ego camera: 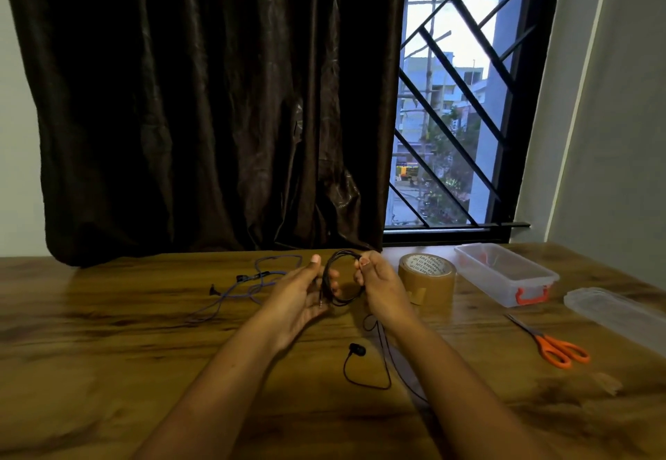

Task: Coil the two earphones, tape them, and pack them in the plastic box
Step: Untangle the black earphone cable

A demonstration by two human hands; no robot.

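The right hand (378, 284) is pinching the black earphone (330, 272) at the top of its coil, fingertips curled over the strands. The left hand (301, 292) is standing opposite, palm turned inward, thumb up and fingers fairly straight behind the loop. Whether it is gripping the cord or only steadying it, I cannot tell. The coil is hanging between the two hands above the desk (108, 351), with the plug (320, 302) dangling by the left palm.

A loose tail is running down from the right hand to six o'clock, ending in an earbud (357, 349) lying on the desk. So the winding is looking unfinished.

The cord is seeming thin, light and limp, and likely springy enough to unwind if released. The best hold is probably a pinch across all the strands at one spot, with the tail being fed in gently rather than pulled by the earbud.

At nine o'clock from the hands, the purple earphone (252, 284) is lying uncoiled. At three o'clock, the tape (427, 274) is sitting just beside the right hand, and the open box (533, 292) is beyond it. The lid (612, 310) and scissors (551, 342) are lying toward four o'clock.
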